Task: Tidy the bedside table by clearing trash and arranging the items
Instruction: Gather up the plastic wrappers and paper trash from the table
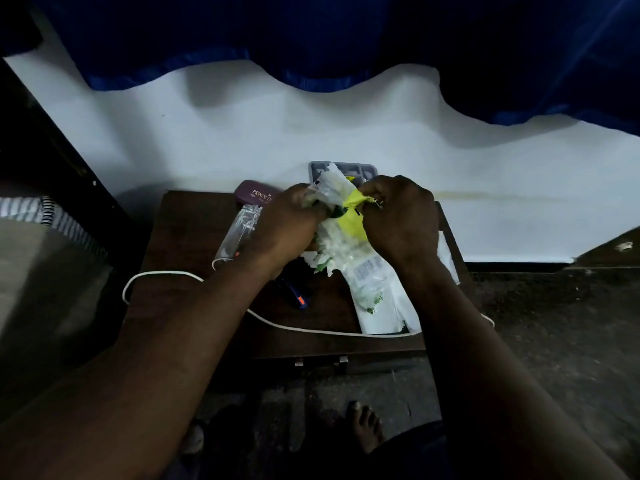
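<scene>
Over a dark wooden bedside table (194,237), both my hands grip a bunch of crumpled wrappers. My left hand (287,226) clutches the clear and white plastic wrappers (332,188). My right hand (398,216) pinches a yellow wrapper (351,216) at its top edge. Below the hands, a clear plastic packet with a barcode (367,275) lies on white packaging (388,317). A clear glass (239,233) lies on its side to the left. A maroon case (256,195) rests at the table's back edge.
A grey tray (363,168) leans on the white wall behind the hands. A white cable (166,275) loops across the table. A dark pen-like item with an orange mark (296,299) lies mid-table. Bed at left, blue curtain above, my bare foot (365,427) on the floor.
</scene>
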